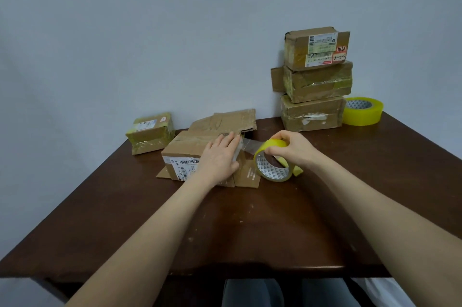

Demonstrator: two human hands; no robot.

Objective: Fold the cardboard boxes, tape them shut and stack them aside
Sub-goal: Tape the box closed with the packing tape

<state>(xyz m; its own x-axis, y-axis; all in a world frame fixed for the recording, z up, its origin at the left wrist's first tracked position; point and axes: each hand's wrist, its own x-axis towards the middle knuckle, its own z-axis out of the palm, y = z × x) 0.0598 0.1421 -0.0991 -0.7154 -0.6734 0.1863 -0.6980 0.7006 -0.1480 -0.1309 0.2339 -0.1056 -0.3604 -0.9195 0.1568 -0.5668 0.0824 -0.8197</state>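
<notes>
A brown cardboard box (185,150) with a barcode label lies mid-table, its far flaps standing open. My left hand (221,155) presses flat on the box's right end, holding down the end of a clear tape strip. My right hand (291,145) grips a yellow tape roll (271,165) just right of the box, with the strip stretched between roll and box. Three taped boxes (315,74) are stacked at the back right against the wall.
A small taped box (151,133) sits at the back left corner of the dark wooden table (250,226). A second, larger yellow tape roll (362,110) stands right of the stack. The grey wall runs close behind the table.
</notes>
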